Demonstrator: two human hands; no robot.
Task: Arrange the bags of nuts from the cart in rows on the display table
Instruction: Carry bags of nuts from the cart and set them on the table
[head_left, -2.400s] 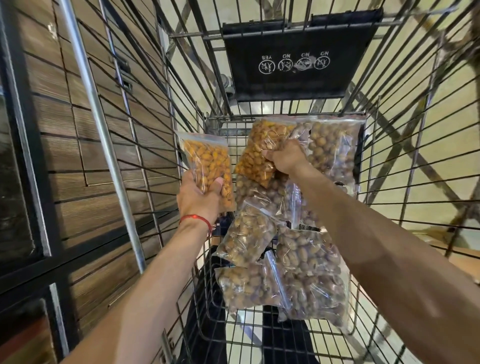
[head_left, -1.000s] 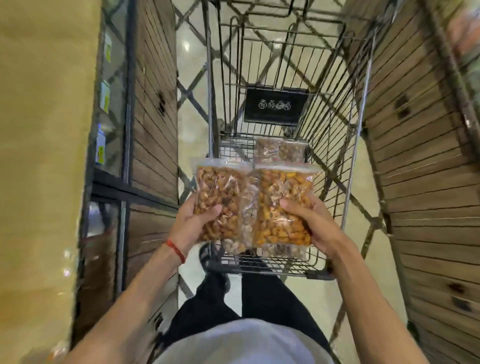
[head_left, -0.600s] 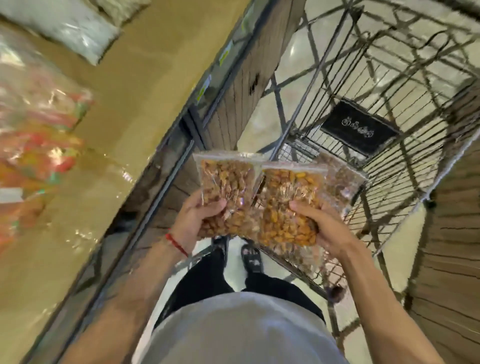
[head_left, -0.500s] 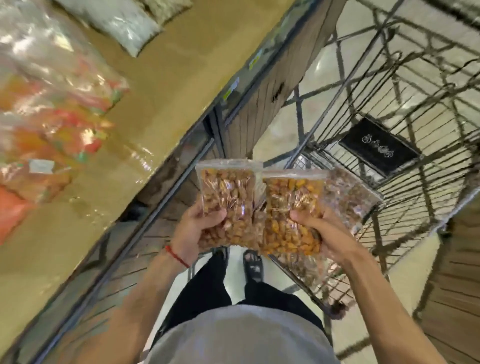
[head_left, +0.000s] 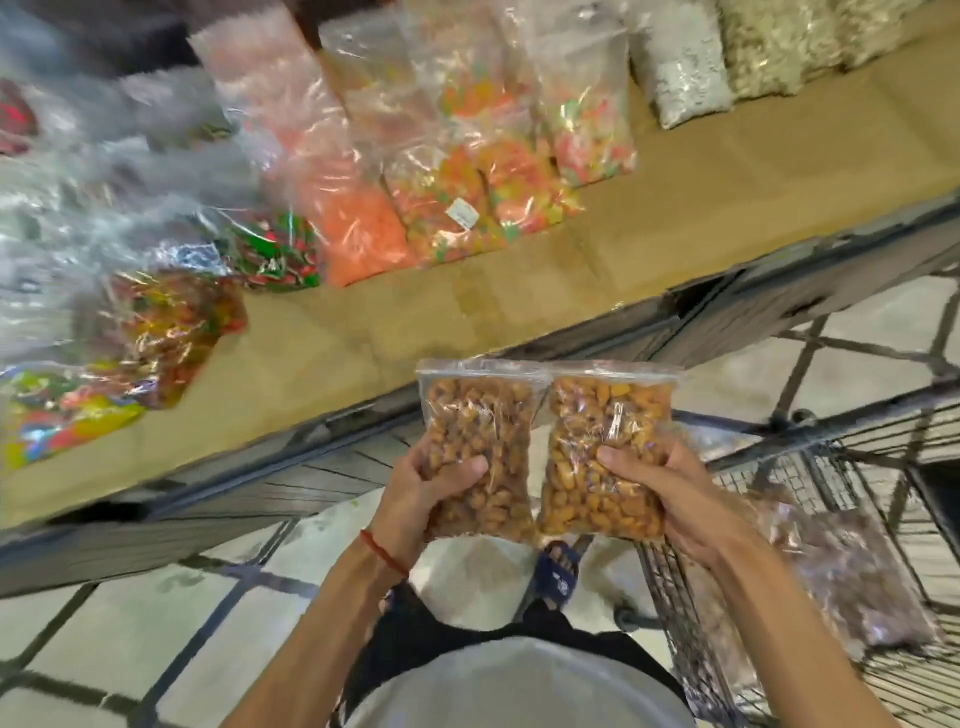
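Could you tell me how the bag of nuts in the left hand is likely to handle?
The bag of nuts in the left hand looks packed full, so it probably sags little. Its glossy clear film may be slippery. Laid flat on the display table, it should not roll.

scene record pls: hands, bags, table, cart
left hand: grips left bag of nuts, thumb across its front
right hand: grips right bag of nuts, thumb across its front
bags: upright, side by side, edges meeting, not yet on the table
display table: tan top, bare strip along the near edge, candy bags behind it
cart: at right, darker nut bags inside
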